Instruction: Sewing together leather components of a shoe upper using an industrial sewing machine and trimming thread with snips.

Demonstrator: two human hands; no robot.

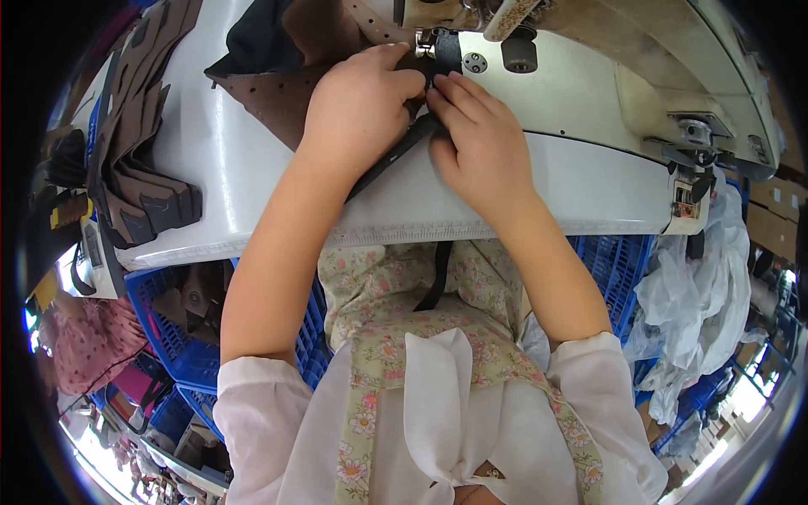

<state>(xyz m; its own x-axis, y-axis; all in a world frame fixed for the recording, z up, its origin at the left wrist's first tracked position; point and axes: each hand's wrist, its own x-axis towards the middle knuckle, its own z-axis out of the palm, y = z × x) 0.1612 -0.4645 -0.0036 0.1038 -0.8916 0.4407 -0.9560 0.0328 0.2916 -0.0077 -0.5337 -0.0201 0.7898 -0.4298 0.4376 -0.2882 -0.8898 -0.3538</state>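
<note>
A brown perforated piece (278, 101) with dark fabric (257, 46) folded over it lies at the sewing machine's presser foot (425, 42). My left hand (362, 101) is closed on this piece, its fingers bent and its fingertips beside the foot. Just right of it, my right hand (484, 139) has its fingertips on a narrow black strip (391, 160) where the strip runs in toward the foot. The strip trails toward me over the table, passing beneath my left wrist. The needle point and the parts under my fingertips are hidden.
The machine's pale body (715, 67) rises at the right. A stack of brown cut pieces (139, 168) lies at the table's left. A ruler strip (412, 231) lines the front edge. Blue crates (172, 324) and clear plastic bags (699, 295) flank my lap.
</note>
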